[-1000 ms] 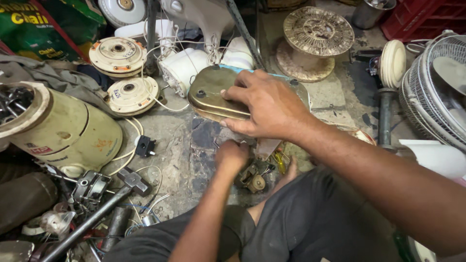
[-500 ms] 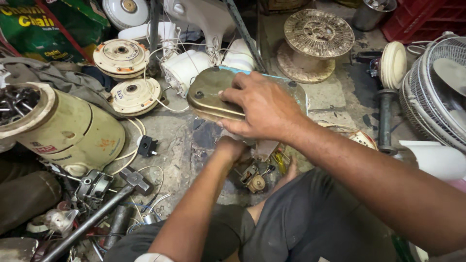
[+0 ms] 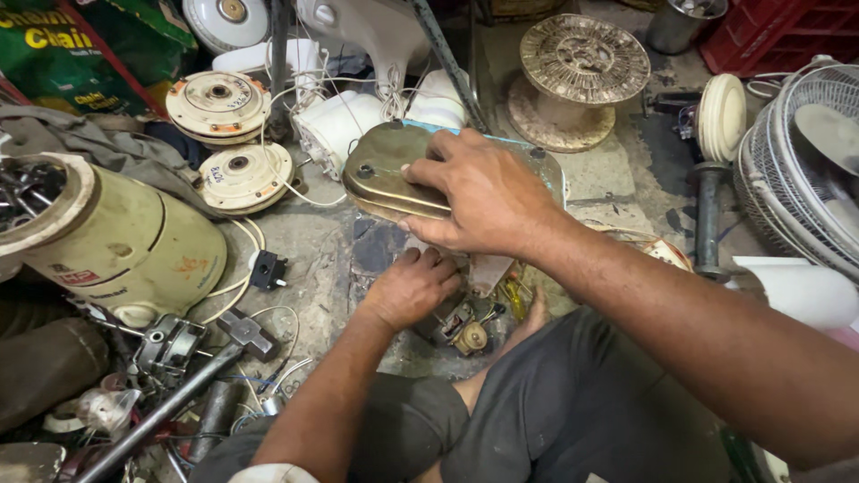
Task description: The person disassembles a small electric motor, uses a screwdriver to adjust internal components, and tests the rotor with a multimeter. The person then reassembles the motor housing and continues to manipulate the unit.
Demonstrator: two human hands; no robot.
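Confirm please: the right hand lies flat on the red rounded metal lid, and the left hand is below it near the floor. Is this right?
One detail is wrong: the rounded metal lid is brass-coloured, not red. The head view shows the right hand flat on it and the left hand below, near the floor.

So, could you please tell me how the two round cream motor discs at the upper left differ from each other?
The upper disc looks larger and lies farther from the hands; the lower disc looks smaller and nearer. The upper disc has orange marks round its rim; the lower disc's rim is plainer, with one small orange mark. A white wire runs from the lower disc. Both are cream, round, lying flat with a dark centre hub.
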